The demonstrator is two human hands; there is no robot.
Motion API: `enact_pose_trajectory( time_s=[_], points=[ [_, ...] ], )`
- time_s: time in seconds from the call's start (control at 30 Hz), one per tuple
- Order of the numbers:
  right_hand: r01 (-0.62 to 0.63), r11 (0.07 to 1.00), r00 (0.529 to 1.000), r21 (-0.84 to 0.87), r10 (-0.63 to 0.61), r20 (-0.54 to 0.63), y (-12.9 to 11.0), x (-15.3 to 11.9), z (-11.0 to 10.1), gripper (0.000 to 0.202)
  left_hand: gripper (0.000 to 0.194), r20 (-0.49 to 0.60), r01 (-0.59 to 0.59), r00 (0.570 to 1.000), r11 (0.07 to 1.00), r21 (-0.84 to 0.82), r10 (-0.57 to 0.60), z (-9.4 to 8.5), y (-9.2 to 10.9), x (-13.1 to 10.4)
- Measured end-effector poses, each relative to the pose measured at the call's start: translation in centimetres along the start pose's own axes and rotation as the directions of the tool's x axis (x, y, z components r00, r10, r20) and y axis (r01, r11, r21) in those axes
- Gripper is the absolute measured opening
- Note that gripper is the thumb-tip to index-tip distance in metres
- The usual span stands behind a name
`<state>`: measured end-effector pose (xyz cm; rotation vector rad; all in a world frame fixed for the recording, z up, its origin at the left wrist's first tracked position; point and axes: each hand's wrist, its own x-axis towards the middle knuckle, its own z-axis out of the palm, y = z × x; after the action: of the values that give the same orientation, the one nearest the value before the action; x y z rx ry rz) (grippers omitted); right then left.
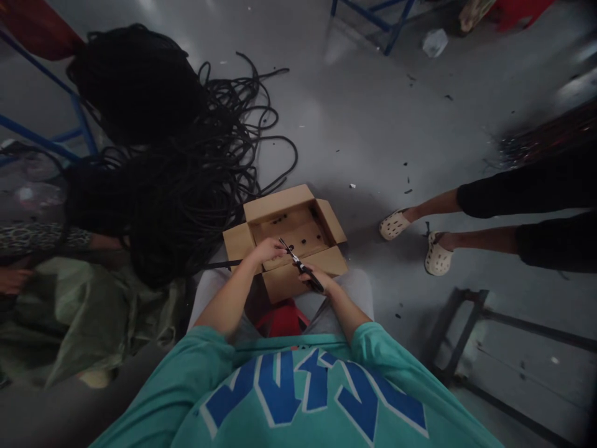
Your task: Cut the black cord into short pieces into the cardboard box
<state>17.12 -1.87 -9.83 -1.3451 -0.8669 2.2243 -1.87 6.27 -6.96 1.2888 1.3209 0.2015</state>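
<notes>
My right hand (317, 278) is closed around the black handles of a cutting tool that looks like scissors (297, 261). Its slim blades point up and left, over an open cardboard box (280, 203) between my knees. My left hand (269, 249) is closed close beside the blade tips. A black cord (221, 264) runs in from the left under my left wrist, and my fingers pinch its end, mostly hidden. Small black cut pieces (303, 241) lie scattered on the box's bottom.
A large heap of black cord (153, 168) covers the floor at left, beside green cloth (79, 311) and another person's hand (13, 280). Someone in pale clogs (438, 254) stands at right. A dark metal frame (466, 336) lies at lower right. Blue stand legs (389, 34) are at the top.
</notes>
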Motion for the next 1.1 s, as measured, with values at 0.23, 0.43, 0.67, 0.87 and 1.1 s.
enact_pose_trajectory(
  time_s=[0.23,0.43,0.67,0.87,1.1],
  points=[
    [0.013,1.0,0.997,-0.017,-0.014,-0.077,-0.1,-0.3,0.4,0.05,0.021,0.06,-0.034,0.998,0.998,0.052,0.031,0.1,-0.2,-0.6],
    [-0.013,0.997,0.984,0.081,0.027,-0.178,-0.7,-0.8,0.9,0.052,0.031,-0.109,-0.063,0.992,0.998,-0.024,0.06,-0.2,0.6,-1.3],
    [0.088,0.994,0.995,0.072,-0.085,-0.043,-1.8,-4.3,1.9,0.057,0.042,-0.213,-0.23,0.954,0.971,-0.067,0.211,-0.6,1.6,-3.5],
    [0.165,0.975,0.972,-0.147,-0.186,-0.142,-1.2,-6.6,3.3,0.054,0.028,-0.208,-0.144,0.971,0.98,-0.135,0.114,0.4,1.9,-5.0],
    [0.144,0.979,0.982,-0.143,-0.159,-0.103,-1.8,-6.8,3.9,0.056,0.027,-0.131,-0.124,0.985,0.989,-0.079,0.113,1.1,3.5,-6.1]
  ],
)
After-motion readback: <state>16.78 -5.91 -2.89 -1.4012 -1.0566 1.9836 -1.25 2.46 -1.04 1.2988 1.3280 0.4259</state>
